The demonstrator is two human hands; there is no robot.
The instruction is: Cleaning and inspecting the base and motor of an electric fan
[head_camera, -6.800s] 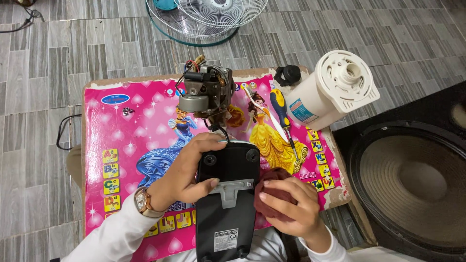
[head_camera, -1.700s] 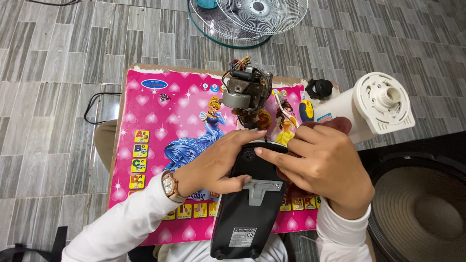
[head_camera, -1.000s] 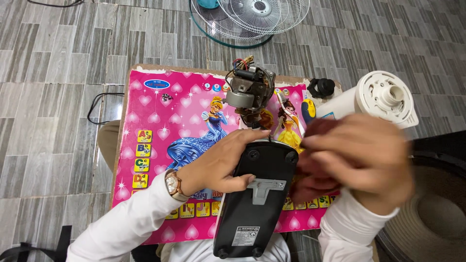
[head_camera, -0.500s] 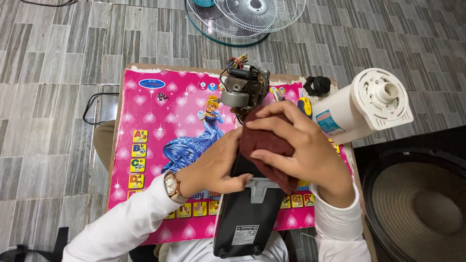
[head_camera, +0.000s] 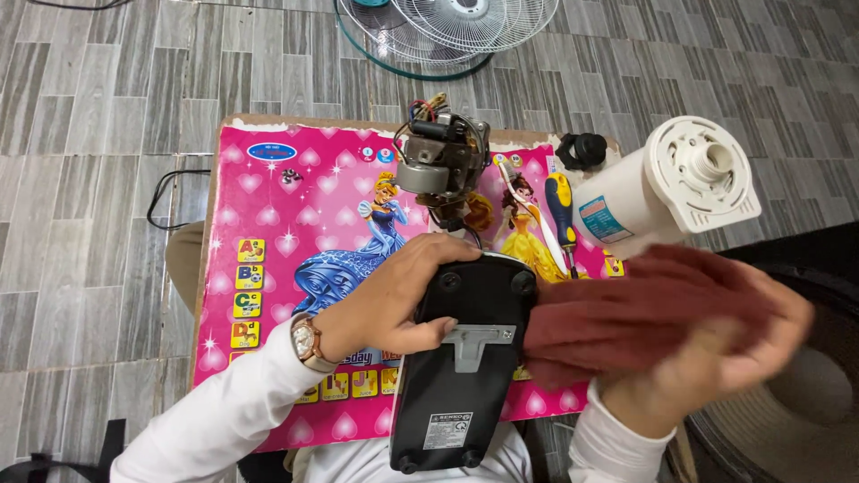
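Black plastic fan base lies lengthwise toward the person on the pink surface, left hand clasping its left edge, right hand clutching a maroon cloth just right.

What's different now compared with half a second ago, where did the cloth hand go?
The right hand has swept the dark red cloth off the black fan base, out to the right. The left hand still grips the base's left edge; the motor and white housing stayed put.
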